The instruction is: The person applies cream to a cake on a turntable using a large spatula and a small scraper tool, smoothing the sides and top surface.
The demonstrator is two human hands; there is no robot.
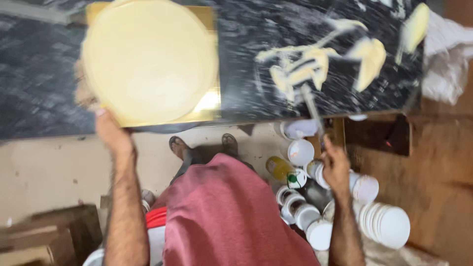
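Note:
A round cream-covered cake (148,59) sits on a square gold board (209,101) on a dark marbled counter (39,83). My left hand (109,130) grips the near edge of the gold board from below. My right hand (336,165) is closed on the handle of a palette knife (310,98), whose blade carries cream and rests on the counter among smears and lumps of pale yellow cream (367,56). The picture is blurred by motion.
Below the counter on the floor stand several white tubs and lids (384,224) and a yellow bottle (280,168). A white cloth (446,59) lies at the counter's right end. My red garment (226,216) and sandalled feet (202,145) show below. Wooden pieces (44,234) lie at lower left.

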